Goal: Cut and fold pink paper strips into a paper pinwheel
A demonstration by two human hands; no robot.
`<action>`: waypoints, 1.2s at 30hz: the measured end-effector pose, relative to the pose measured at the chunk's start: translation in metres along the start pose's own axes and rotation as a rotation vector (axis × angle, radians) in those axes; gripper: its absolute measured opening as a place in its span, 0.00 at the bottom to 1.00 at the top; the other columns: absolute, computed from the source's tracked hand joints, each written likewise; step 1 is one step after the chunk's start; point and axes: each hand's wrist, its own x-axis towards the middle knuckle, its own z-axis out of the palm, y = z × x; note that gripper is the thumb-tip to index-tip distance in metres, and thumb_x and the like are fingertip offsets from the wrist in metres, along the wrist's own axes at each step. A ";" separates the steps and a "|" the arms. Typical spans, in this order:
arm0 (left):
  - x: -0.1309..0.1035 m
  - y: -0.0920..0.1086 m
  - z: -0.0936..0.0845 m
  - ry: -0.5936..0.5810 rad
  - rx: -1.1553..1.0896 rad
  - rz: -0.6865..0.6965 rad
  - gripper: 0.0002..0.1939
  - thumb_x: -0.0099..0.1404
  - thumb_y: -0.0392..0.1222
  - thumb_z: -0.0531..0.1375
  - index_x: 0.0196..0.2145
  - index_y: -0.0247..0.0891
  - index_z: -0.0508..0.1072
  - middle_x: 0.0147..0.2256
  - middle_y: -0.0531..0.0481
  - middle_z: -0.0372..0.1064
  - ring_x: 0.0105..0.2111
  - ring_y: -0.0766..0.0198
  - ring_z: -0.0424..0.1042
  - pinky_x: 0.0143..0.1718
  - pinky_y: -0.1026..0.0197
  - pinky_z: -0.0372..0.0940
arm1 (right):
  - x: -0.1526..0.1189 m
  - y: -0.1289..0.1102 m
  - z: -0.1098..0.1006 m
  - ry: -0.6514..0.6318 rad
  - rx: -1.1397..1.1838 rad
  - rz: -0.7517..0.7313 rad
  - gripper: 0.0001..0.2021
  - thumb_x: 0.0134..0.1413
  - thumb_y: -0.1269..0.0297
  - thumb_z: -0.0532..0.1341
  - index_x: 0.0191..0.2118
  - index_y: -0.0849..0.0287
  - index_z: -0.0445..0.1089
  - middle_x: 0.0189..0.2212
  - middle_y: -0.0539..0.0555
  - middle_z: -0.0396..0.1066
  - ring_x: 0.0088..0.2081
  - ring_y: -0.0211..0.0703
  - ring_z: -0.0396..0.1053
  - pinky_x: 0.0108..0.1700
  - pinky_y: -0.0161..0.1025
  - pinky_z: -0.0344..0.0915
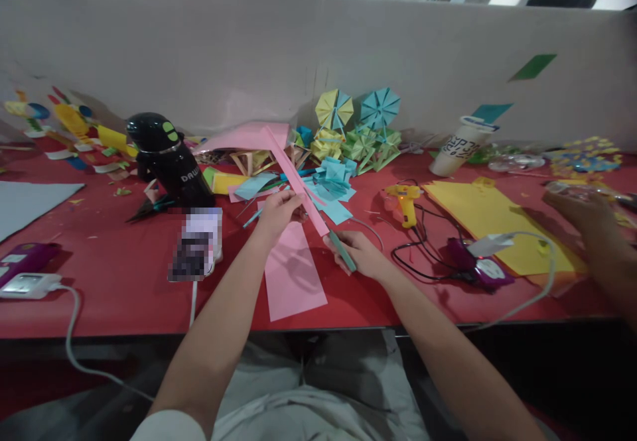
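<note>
Near the middle of the table, my left hand (283,212) is closed on a long folded pink paper strip (293,174), gripping it partway along. The strip slants from the upper left down toward my right hand (359,253). My right hand is closed around a slim green bar-shaped tool (342,250), whose exact kind I cannot make out. Its upper end meets the strip's near end. Beneath my hands a flat pink paper sheet (296,282) lies near the table's front edge. Scraps of blue paper (334,210) are just beyond my hands.
A black bottle (172,162) and a phone (196,245) stand on the left. Folded paper wheels (381,107) are at the back. On the right are a yellow glue gun (405,202), cables, yellow paper (482,209), a cup (458,146) and another person's hand (577,205).
</note>
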 end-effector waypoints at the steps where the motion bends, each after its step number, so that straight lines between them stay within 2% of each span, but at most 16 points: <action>1: 0.000 0.000 0.000 0.000 -0.001 -0.001 0.11 0.57 0.43 0.66 0.24 0.35 0.70 0.21 0.52 0.67 0.21 0.69 0.68 0.25 0.66 0.64 | 0.000 0.000 0.000 -0.002 -0.001 -0.003 0.22 0.55 0.41 0.61 0.29 0.57 0.63 0.13 0.44 0.61 0.14 0.32 0.57 0.18 0.32 0.52; 18: 0.001 0.001 0.000 -0.006 -0.008 -0.004 0.10 0.57 0.42 0.65 0.24 0.34 0.69 0.20 0.53 0.67 0.20 0.69 0.69 0.24 0.66 0.64 | 0.001 -0.004 0.002 0.052 0.022 -0.008 0.23 0.50 0.41 0.66 0.26 0.57 0.62 0.11 0.43 0.59 0.12 0.33 0.57 0.16 0.33 0.53; 29: 0.002 0.000 0.000 -0.010 -0.005 -0.009 0.10 0.56 0.41 0.65 0.24 0.35 0.69 0.20 0.54 0.66 0.21 0.69 0.69 0.24 0.66 0.65 | 0.003 -0.002 0.000 0.036 0.070 0.041 0.24 0.50 0.39 0.64 0.28 0.57 0.61 0.12 0.43 0.59 0.12 0.33 0.55 0.15 0.32 0.52; 36: 0.000 0.001 0.001 -0.011 0.013 0.002 0.11 0.54 0.43 0.66 0.24 0.35 0.69 0.20 0.53 0.67 0.20 0.69 0.68 0.23 0.66 0.64 | 0.000 -0.005 0.001 0.011 0.101 0.048 0.23 0.49 0.43 0.66 0.26 0.56 0.59 0.12 0.43 0.60 0.12 0.32 0.56 0.14 0.32 0.51</action>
